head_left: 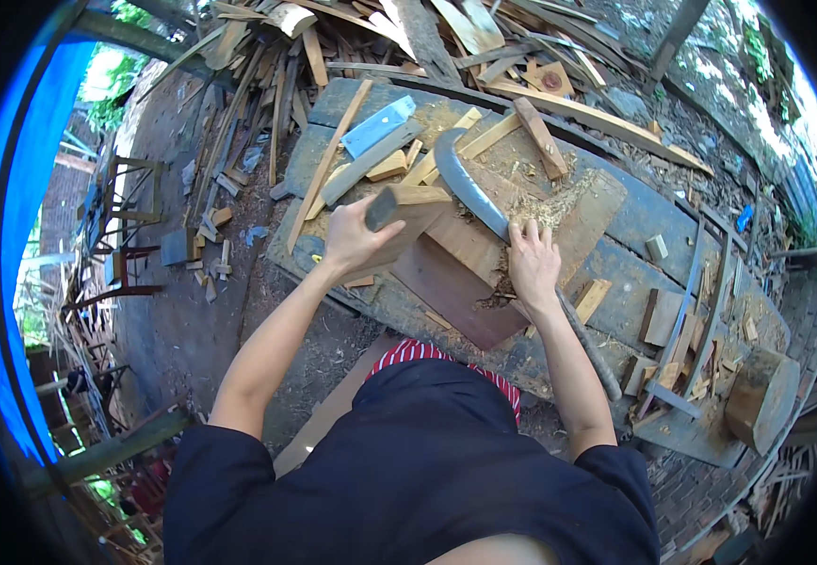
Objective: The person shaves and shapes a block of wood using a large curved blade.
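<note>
My left hand (347,235) is wrapped round the dark end of a thick wooden block (413,218), tilted above the workbench. Under and beside it lie a brown board (451,301) and another squared block (468,250). My right hand (534,266) grips a curved machete where its long grey blade (469,188) meets the handle. The blade hooks away to the upper left, and the handle (592,353) runs back under my right wrist. Past my right fingertips, shavings (551,202) lie on a wide, flat wooden block (601,202).
The weathered bench (630,273) carries a blue-painted block (378,127), loose sticks, a frame saw (691,330) and a large wood chunk (761,400) at right. Scrap wood (408,47) is heaped beyond it. A stool-like frame (135,198) stands at left.
</note>
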A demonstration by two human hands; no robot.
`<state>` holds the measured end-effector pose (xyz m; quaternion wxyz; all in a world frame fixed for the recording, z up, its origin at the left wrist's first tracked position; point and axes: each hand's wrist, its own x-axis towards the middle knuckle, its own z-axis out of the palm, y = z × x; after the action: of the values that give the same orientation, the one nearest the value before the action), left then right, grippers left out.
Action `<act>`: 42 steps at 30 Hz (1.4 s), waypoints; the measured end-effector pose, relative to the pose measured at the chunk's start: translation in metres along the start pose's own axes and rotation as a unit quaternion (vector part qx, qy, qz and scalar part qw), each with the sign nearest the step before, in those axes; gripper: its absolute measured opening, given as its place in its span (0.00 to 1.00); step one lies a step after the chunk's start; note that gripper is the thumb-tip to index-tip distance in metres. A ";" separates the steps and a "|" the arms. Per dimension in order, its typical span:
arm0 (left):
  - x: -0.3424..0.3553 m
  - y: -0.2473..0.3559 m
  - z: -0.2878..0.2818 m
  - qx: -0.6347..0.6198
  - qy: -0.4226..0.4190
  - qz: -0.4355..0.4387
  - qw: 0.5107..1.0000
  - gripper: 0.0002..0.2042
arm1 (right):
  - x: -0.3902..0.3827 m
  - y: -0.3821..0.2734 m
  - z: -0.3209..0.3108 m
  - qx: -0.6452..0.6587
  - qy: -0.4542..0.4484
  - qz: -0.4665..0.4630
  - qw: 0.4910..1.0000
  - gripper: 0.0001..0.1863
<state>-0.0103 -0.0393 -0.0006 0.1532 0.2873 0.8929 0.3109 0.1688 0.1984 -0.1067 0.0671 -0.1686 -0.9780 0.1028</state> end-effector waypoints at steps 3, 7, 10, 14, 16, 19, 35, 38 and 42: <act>-0.032 -0.040 0.006 -0.043 0.062 0.053 0.996 0.24 | -0.003 0.002 0.004 0.018 -0.019 0.005 1.000 0.20; -0.067 -0.002 -0.019 -0.107 0.033 0.010 0.994 0.23 | -0.002 -0.015 -0.026 0.214 -0.041 0.022 0.976 0.23; -0.087 0.031 -0.034 -0.172 0.011 0.030 0.985 0.22 | 0.006 -0.058 -0.071 0.632 -0.067 0.074 0.768 0.27; -0.100 0.070 -0.046 -0.170 0.011 0.089 0.981 0.21 | 0.000 -0.102 -0.148 0.666 -0.044 0.138 0.732 0.30; -0.101 0.079 -0.050 -0.183 0.031 0.123 0.975 0.20 | -0.002 -0.097 -0.155 0.759 -0.003 0.156 0.632 0.25; -0.108 0.082 -0.049 -0.268 0.030 0.101 0.958 0.20 | -0.006 -0.094 -0.187 0.809 0.020 0.160 0.566 0.22; -0.093 0.103 -0.041 -0.675 -0.058 -0.125 0.725 0.30 | -0.043 -0.073 -0.216 0.664 0.068 0.009 0.745 0.29; -0.075 0.116 -0.052 -0.652 -0.050 -0.163 0.739 0.28 | -0.049 -0.073 -0.207 0.706 -0.044 0.135 0.694 0.34; -0.048 0.101 -0.051 -0.618 -0.079 -0.064 0.780 0.27 | -0.054 -0.069 -0.189 0.790 -0.161 0.245 0.539 0.27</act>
<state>0.0466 -0.0271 0.1074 0.3880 0.0965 0.5103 0.7614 0.2293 0.1503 0.0871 -0.0135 -0.2610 -0.4155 0.8713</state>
